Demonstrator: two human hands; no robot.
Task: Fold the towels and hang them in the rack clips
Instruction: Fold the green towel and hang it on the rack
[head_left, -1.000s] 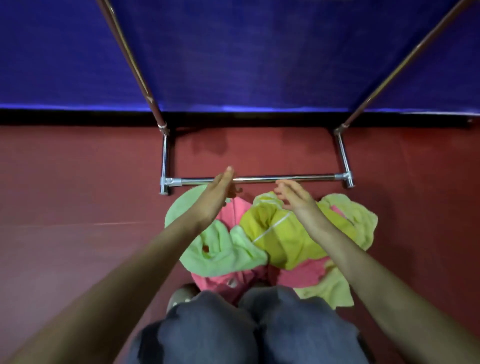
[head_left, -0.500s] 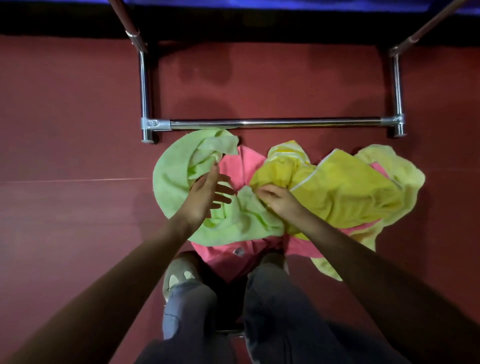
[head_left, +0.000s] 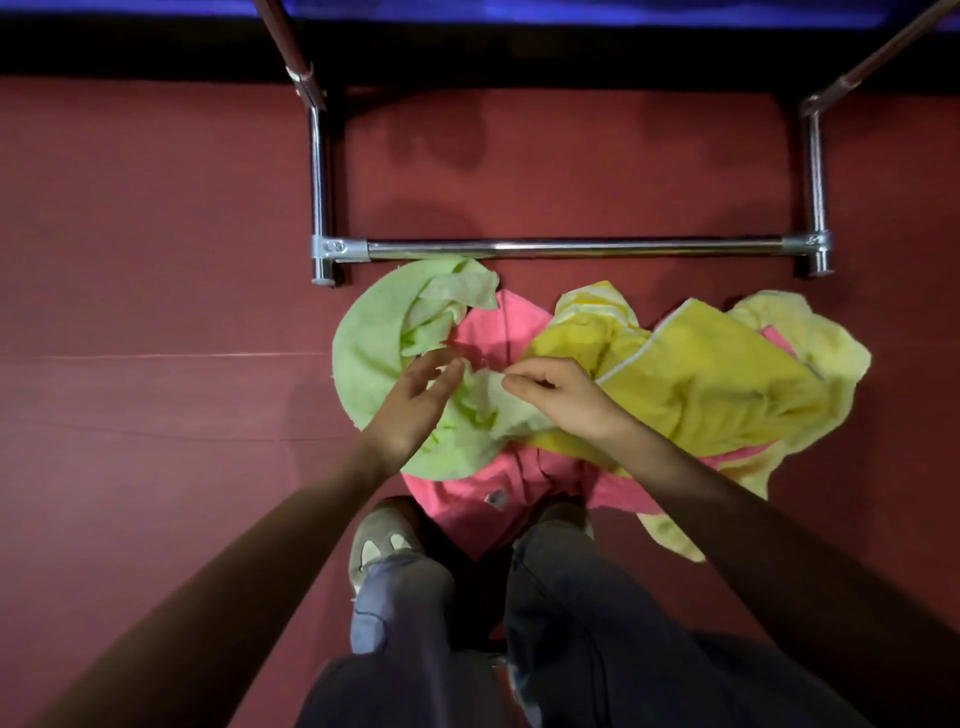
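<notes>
1. Where the red floor (head_left: 156, 260) spreads widest, the rack (head_left: 318, 182) stands on it, its chrome crossbar (head_left: 571, 248) running side to side between two uprights.
2. Just on the person's side of the crossbar lies a heap of unfolded, overlapping towels.
3. Yellow towel (head_left: 717, 384): toward the crossbar's right end, on top of the heap.
4. Pink towel (head_left: 498, 332): below the crossbar's middle, lying under the others.
5. Green towel (head_left: 363, 353): by the crossbar's left end, its far edge just beside the bar.
6. Pale yellow towel (head_left: 810, 338): near the crossbar's right end, beside the yellow one.
7. Left hand (head_left: 415, 410): on the person's side of the crossbar, over the green towel, fingers straight and spread, gripping nothing.
8. Right hand (head_left: 566, 400): below the crossbar's middle, fingers curled, pinching a fold of the green towel.
9. Grey shoe (head_left: 379, 545): farthest from the crossbar, at the pink towel's near edge.
</notes>
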